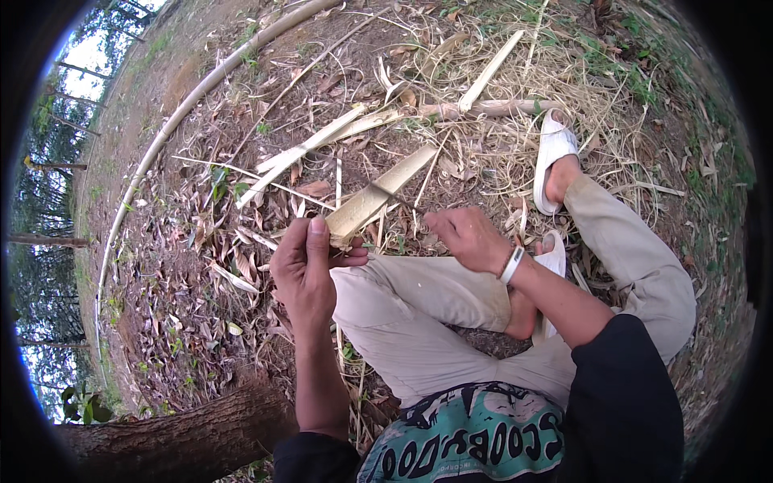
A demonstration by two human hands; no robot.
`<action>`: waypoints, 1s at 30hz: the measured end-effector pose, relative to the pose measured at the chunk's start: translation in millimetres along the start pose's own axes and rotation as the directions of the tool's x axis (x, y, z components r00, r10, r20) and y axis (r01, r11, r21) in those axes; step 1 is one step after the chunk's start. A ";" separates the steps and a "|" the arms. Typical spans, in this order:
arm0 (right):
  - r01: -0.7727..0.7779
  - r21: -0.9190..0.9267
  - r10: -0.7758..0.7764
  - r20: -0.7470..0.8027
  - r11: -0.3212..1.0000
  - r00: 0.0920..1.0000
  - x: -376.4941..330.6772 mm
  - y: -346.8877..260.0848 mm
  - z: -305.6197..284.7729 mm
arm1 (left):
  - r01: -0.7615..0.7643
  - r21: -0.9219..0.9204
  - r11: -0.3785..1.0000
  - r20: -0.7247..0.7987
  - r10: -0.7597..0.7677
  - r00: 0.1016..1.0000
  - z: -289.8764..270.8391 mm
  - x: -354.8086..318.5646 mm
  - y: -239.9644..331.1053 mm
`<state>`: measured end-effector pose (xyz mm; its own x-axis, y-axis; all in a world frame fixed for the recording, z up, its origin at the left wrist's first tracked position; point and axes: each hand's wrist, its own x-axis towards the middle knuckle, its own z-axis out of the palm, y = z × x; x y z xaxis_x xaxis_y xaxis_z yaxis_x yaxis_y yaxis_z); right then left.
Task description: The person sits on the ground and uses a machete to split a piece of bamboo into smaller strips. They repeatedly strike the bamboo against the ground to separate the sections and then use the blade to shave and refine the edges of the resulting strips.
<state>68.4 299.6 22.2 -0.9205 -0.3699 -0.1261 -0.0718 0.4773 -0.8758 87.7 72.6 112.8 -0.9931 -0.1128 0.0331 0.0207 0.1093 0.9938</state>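
My left hand point(307, 270) grips the near end of a pale split bamboo piece point(358, 211), thumb on top and fingers underneath. The piece slants away to the upper right, its pale face up. A thin dark knife blade point(393, 196) lies across its middle. My right hand point(471, 236) is closed at the blade's right end; the handle is hidden in the fist. Just beyond the piece, other split bamboo strips point(299, 154) lie on the ground.
Another strip point(489, 72) rests on a round stick point(491, 109) near my sandalled foot point(557, 161). Curled shavings point(451, 64) and dry leaves cover the ground. A long bamboo pole point(173, 121) curves along the left. A tree trunk point(185, 435) lies at lower left.
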 end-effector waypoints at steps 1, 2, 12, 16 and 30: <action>-0.061 -0.005 0.061 -0.012 0.998 0.998 5.8 19.2 -5.4 | -0.013 0.001 1.000 0.024 0.013 1.000 7.8 1.9 5.1; -0.113 -0.014 0.112 -0.029 0.994 0.993 9.4 28.4 -11.9 | -0.008 -0.006 1.000 0.017 0.008 1.000 11.8 6.2 9.4; -0.108 -0.231 0.061 -0.200 0.967 0.978 6.6 66.4 -13.6 | -0.028 0.010 1.000 0.045 0.028 0.999 23.8 22.0 14.3; 0.243 -0.072 -0.251 -0.126 0.967 0.960 -26.9 18.6 -14.8 | 0.048 0.037 0.998 0.139 -0.052 0.989 24.2 20.1 26.0; -0.279 0.086 0.260 0.189 0.956 0.947 41.1 85.2 -62.9 | 0.016 0.358 0.934 0.220 -0.100 0.970 36.6 45.8 57.2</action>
<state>0.3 375.3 -28.3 -0.8177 -0.3771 -0.4349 0.2217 0.4910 -0.8425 39.2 109.9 167.3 -0.9912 0.0965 -0.0909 -0.0375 0.4536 0.8904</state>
